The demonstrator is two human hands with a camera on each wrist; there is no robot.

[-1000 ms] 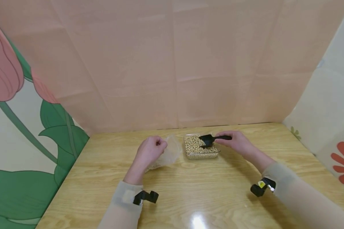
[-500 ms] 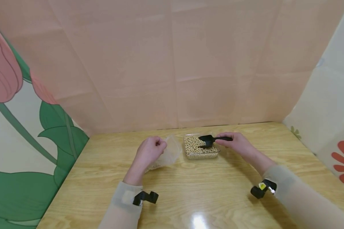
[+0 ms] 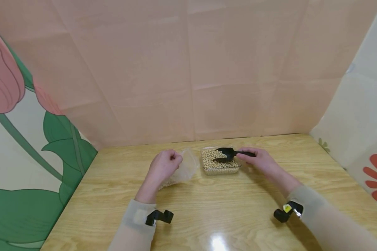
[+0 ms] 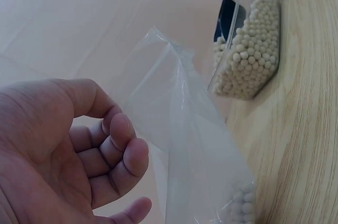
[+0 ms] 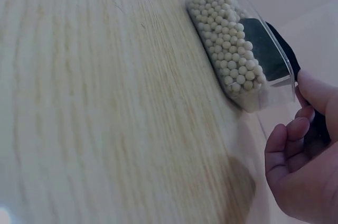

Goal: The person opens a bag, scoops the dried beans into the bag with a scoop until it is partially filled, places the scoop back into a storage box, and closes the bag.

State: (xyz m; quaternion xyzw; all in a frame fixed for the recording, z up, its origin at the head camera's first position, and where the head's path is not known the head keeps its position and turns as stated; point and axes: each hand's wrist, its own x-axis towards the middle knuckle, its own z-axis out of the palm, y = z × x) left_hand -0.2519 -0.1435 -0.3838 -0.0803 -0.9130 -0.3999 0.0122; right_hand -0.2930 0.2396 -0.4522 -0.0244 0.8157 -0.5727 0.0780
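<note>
A clear rectangular plastic container (image 3: 221,170) stands on the table, filled with small, round, cream-coloured balls (image 4: 252,49) that look like soybeans. Over its right side my right hand (image 3: 259,161) grips the handle of a black scoop (image 3: 228,153), whose blade is partly sunk in the balls. Left of the container, my left hand (image 3: 164,163) has curled fingers and pinches the edge of a clear plastic bag (image 4: 195,129) near its mouth. More pale balls (image 4: 242,203) lie in the bottom of that bag. The exact pinch point is hard to see through the film.
The wood-grain table (image 3: 213,209) runs back to a pink cloth wall (image 3: 188,76). A flower-printed panel (image 3: 34,150) borders the left side, and a pale one (image 3: 355,118) the right. Each forearm wears a black wrist camera (image 3: 159,217).
The scoop has slid slightly left, farther into the balls, and my right hand has shifted and dipped a little with it. My left hand and the bag stay put.
</note>
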